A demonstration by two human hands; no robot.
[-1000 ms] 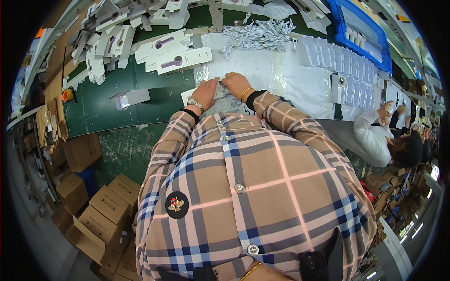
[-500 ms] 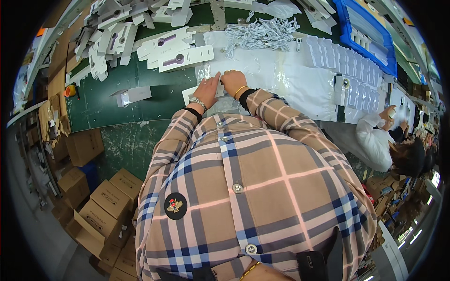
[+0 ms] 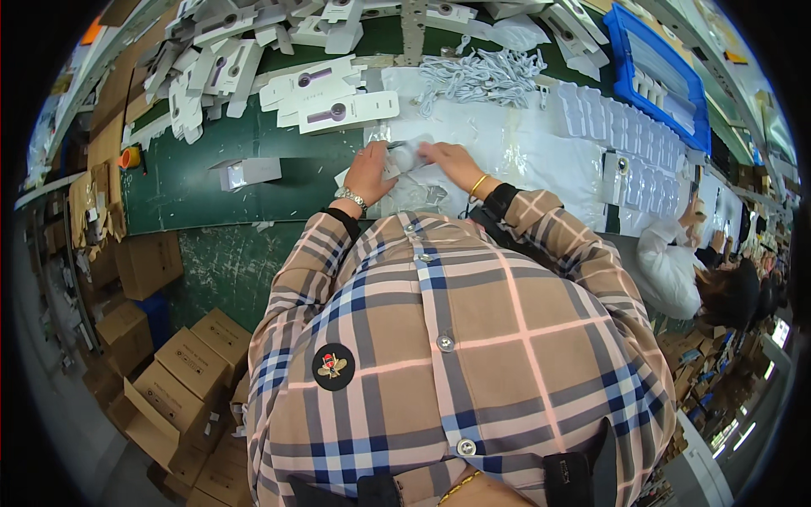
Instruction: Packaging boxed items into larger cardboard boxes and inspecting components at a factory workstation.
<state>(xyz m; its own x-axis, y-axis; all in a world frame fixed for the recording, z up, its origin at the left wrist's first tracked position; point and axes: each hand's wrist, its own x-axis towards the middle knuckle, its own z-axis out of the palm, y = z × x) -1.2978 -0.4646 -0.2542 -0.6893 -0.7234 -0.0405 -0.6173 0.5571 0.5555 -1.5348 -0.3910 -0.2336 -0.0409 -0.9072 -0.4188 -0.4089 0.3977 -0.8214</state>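
Observation:
Above the near table edge, my left hand curls over a small white box, its thumb apart from the fingers. Most of that box is hidden under the hand. To its right, my right hand has its fingertips together at a blurred piece of clear plastic film between the hands. Motion smears those fingertips. Crumpled clear plastic lies just below, close to my shirt. Beyond my hands are flat white printed boxes with a purple device pictured on them.
A grey-white open box stands on the green table at left. A heap of white cables, clear plastic trays and a blue crate extend rightward. Cartons stack at lower left. A person in white works at right.
My right hand has moved right, away from my left hand, and the clear film now shows blurred between them. The view has shifted slightly.

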